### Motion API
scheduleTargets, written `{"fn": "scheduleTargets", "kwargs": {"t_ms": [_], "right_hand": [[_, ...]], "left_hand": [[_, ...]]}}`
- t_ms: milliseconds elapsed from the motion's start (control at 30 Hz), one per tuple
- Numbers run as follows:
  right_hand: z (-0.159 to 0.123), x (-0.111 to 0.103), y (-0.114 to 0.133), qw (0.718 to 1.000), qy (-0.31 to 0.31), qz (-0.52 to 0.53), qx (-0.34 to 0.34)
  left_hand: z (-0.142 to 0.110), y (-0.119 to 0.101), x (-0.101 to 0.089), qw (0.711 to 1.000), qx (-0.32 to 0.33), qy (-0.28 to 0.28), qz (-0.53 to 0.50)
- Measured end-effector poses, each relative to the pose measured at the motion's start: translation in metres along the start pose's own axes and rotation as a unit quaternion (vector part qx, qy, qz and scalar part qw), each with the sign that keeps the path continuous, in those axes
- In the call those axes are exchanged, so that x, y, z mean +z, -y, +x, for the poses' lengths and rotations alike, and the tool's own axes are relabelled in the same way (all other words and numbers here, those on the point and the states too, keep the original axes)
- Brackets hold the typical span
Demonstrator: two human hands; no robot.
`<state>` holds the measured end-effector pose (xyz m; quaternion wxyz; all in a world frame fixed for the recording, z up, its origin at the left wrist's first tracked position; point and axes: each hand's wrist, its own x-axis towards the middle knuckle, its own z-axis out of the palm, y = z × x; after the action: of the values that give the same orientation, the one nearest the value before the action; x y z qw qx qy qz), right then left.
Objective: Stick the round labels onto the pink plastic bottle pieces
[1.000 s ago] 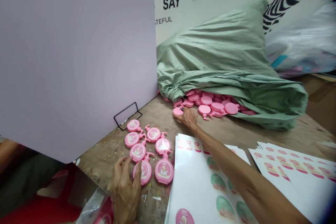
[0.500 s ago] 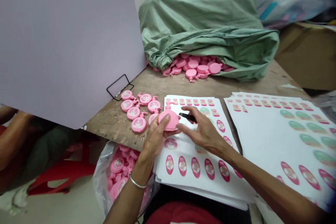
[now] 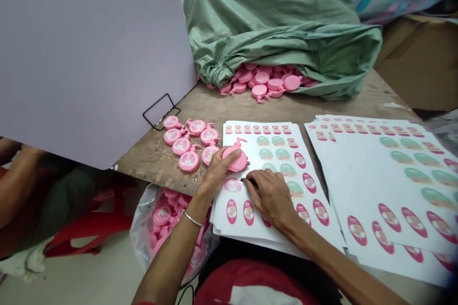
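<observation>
My left hand [image 3: 216,178] holds a flat pink pump-bottle-shaped plastic piece [image 3: 236,156] down on the near sticker sheets [image 3: 265,147]; its face looks bare. My right hand [image 3: 270,198] rests on the same sheets, gripping a small black tool [image 3: 248,180] whose tip is mostly hidden by the fingers. To the left of my left hand lie several pink pieces with round labels [image 3: 189,161] on the worktable [image 3: 161,157]. More unlabelled pink pieces [image 3: 261,78] spill from a green cloth sack [image 3: 275,24].
A second stack of sticker sheets [image 3: 375,167] lies to the right. A clear plastic bag [image 3: 171,219] of pink pieces sits below the table edge. A lilac board [image 3: 89,52] with a black wire stand [image 3: 159,111] stands left, beside a person's arm [image 3: 14,186].
The pink piece has moved from the pile into my left hand and now lies on the sheets. My right hand has dropped lower onto the sheets with the black tool, and the view has tilted down.
</observation>
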<state>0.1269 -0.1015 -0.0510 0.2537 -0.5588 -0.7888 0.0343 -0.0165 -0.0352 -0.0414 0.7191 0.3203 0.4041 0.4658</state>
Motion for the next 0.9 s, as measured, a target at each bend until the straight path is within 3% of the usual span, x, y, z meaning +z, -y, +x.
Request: {"fn": "scheduleTargets", "kwargs": {"t_ms": [267,900], "right_hand": [[-0.0029,0.0024,0.0012,0.999,-0.028,-0.025,-0.011],[-0.0011,0.0031,0.001,1.0,0.008,0.0,-0.001]], "left_hand": [[0.0004,0.0023,-0.0033,1.0,0.002,0.01,0.006],[0.0023,0.0051,-0.0025,1.0,0.015,0.006,0.001]]}}
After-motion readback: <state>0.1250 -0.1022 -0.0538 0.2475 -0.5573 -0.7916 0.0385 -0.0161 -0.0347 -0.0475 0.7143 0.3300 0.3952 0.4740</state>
